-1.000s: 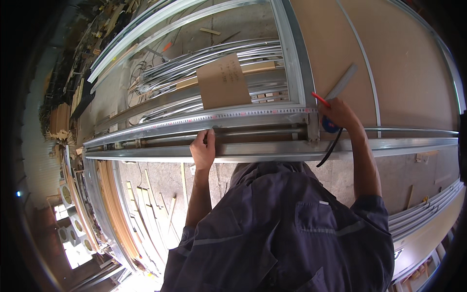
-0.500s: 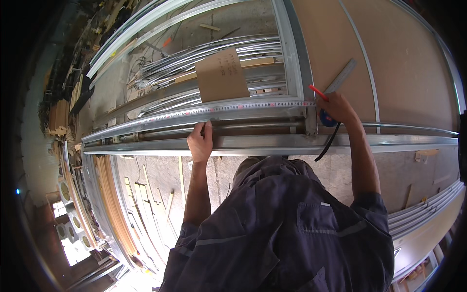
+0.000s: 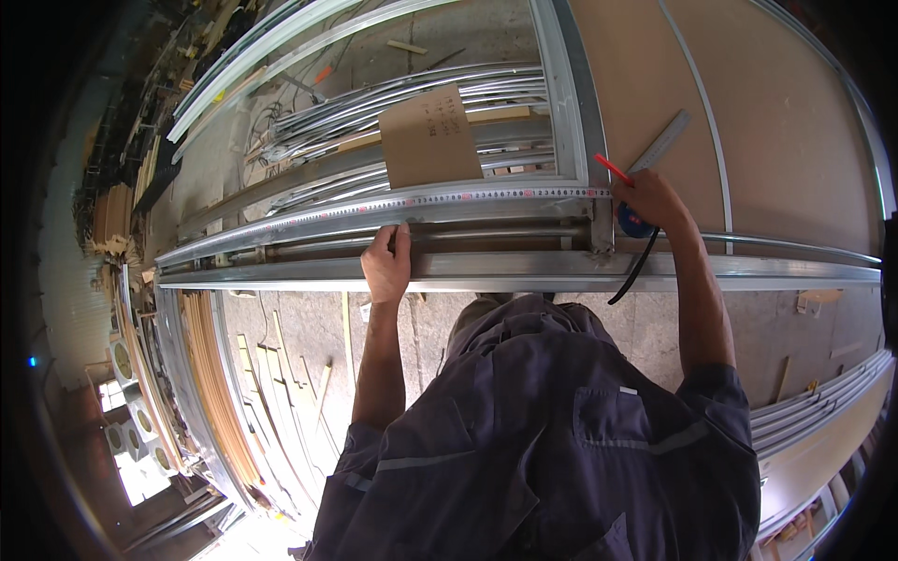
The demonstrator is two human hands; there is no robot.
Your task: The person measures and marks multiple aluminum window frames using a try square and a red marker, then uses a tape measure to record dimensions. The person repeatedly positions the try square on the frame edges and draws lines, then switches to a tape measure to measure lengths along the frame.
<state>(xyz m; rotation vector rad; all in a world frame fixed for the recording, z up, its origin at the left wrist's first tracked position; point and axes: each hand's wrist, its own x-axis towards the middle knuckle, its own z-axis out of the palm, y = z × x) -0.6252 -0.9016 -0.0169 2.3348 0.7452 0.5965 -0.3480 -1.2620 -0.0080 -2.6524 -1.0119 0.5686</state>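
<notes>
A tape measure's white blade (image 3: 510, 194) lies stretched along a metal frame rail (image 3: 486, 214), running from the far left to my right hand. My right hand (image 3: 650, 201) is closed at the blue tape case (image 3: 633, 222), with a red pen (image 3: 613, 168) also held between its fingers. From the case hangs a black strap (image 3: 634, 273). My left hand (image 3: 386, 266) is closed over the near metal rail (image 3: 505, 268), below the blade and apart from it. Its fingertips curl out of sight, so what they grip cannot be made out.
A steel ruler (image 3: 666, 138) lies on the brown panel (image 3: 776, 122) beyond my right hand. Cardboard with handwriting (image 3: 430, 150) rests on the frame's far side, above stacked metal tubes (image 3: 327, 117). Wood strips (image 3: 271, 374) lie at the lower left, more metal profiles (image 3: 814, 397) at the right.
The whole view has shifted slightly. Both hands keep their places on the frame and the tape, and the pen stays in my right hand.
</notes>
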